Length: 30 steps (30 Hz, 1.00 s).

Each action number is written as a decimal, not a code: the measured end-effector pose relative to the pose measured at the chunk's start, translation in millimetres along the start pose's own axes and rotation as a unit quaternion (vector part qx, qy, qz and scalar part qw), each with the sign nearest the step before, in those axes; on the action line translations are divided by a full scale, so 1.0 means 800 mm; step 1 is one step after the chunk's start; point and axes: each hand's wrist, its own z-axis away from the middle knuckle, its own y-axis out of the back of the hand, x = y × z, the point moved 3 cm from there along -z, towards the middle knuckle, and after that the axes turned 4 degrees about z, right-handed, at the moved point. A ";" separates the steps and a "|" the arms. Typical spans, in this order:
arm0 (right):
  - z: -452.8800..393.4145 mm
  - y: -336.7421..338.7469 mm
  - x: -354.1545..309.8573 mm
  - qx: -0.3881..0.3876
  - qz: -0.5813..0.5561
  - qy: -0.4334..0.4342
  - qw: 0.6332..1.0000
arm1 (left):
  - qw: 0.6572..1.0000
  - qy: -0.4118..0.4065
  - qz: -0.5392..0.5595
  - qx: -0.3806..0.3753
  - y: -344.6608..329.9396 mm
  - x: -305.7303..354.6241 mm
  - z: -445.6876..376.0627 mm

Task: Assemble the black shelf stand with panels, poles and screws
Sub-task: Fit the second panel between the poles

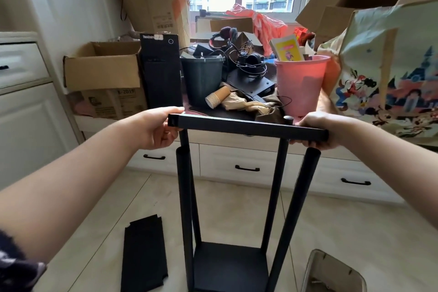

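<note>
Black top panel, seen edge-on from the head view, held level between both hands above the poles. Left hand grasps its left end, fingers over the top, thumb underneath. Right hand grasps the right end, fingers curled around the edge.

Four black poles stand below, rising from the base panel on the tiled floor. Near-left pole and near-right pole show rounded tops just under the top panel, apart from it. Far-left pole and far-right pole reach up to its underside; actual contact cannot be told.

A loose black panel lies flat on the floor, left of the base. A shallow grey tray sits at lower right.

Behind: cluttered counter with white drawers, carrying a dark bin, pink bucket, paper cups, black computer tower, and cardboard boxes.
</note>
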 end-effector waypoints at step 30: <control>-0.039 -0.005 0.010 0.084 0.002 0.065 0.994 | 0.997 -0.017 0.060 0.055 -0.027 -0.039 -0.014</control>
